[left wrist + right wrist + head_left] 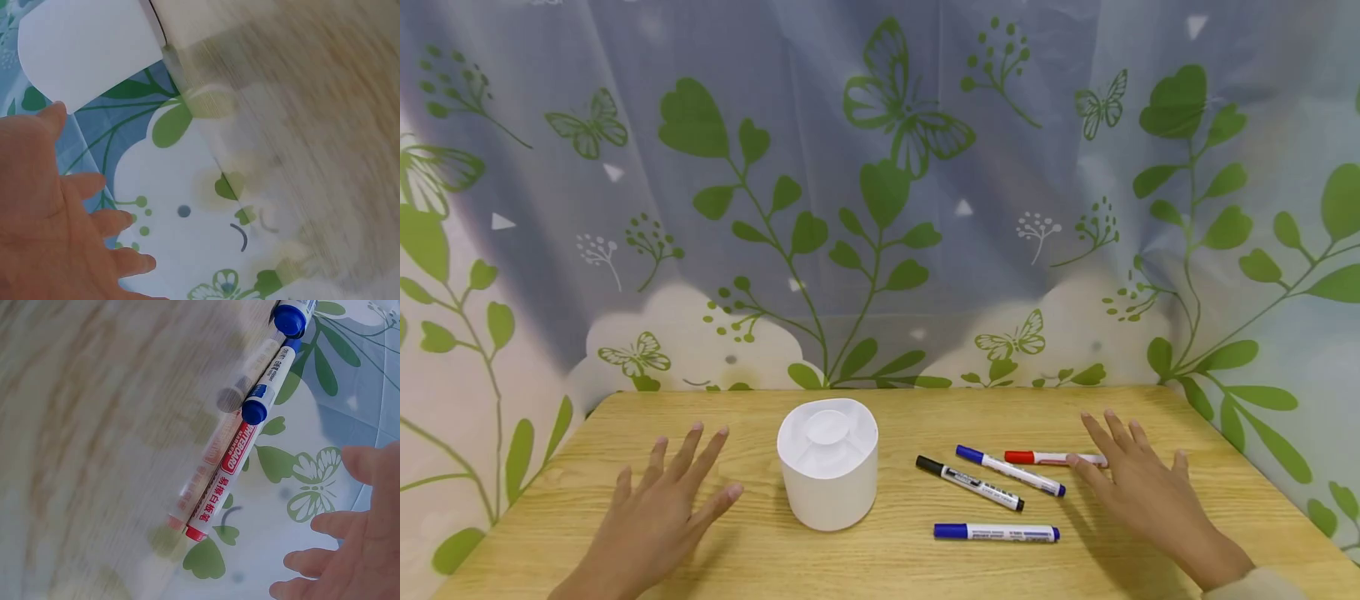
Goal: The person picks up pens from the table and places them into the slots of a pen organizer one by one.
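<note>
— Nearest to the head camera are the left hand (658, 510) and the right hand (1153, 498); how are their fingers?
— Spread and rather straight, over the wood-grain table (850, 568).
— Where are the things?
— Between them: the white holder (830, 502), near the left hand, then 1 black marker (972, 483), 1 blue marker (1010, 471), 1 lower blue marker (996, 532) and 1 red marker (1037, 457).
— Does the right hand touch the red marker?
— From the head it overlaps; the right wrist view shows a gap, and red lettering also.
— And the holder?
— Rounded and smooth; only the head view shows its divided top. Behind hangs a creased, leaf-printed curtain (820, 108).
</note>
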Action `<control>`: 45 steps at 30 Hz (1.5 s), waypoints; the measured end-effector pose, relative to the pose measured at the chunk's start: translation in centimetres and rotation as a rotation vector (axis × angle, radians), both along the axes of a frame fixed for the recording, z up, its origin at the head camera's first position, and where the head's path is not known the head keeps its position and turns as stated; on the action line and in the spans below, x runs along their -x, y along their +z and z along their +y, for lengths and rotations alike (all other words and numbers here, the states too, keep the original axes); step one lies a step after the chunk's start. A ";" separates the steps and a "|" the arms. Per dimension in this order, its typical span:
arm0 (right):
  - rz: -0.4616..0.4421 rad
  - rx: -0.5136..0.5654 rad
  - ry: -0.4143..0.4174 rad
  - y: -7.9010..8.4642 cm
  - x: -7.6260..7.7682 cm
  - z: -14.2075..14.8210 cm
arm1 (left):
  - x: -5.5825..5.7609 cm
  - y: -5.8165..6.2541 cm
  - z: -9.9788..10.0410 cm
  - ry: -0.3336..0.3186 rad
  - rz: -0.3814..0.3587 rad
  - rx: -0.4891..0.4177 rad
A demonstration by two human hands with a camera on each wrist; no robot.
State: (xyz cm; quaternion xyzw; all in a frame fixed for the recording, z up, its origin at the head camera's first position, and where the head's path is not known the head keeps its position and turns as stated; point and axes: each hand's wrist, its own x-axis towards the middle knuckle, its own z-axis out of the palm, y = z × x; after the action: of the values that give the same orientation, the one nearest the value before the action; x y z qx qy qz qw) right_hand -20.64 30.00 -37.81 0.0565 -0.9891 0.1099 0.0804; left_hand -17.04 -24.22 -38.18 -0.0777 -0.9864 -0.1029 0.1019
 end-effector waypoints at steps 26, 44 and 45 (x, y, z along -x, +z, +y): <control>-0.142 0.211 0.028 -0.2 2.0 2.2 | 0.7 1.6 1.2 -0.132 -0.200 -0.450; -0.245 0.369 0.022 -0.3 3.5 4.8 | 1.9 1.9 2.5 -0.174 -0.374 -0.709; -0.257 0.382 0.020 -0.3 3.5 4.9 | 2.0 1.9 2.6 -0.179 -0.381 -0.730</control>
State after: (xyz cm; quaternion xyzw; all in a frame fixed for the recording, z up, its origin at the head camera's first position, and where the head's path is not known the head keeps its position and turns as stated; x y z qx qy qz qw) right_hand -24.17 34.93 -38.12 0.0357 -0.9518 0.3021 -0.0380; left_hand -19.01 -21.61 -36.29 -0.1015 -0.8757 -0.4666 -0.0710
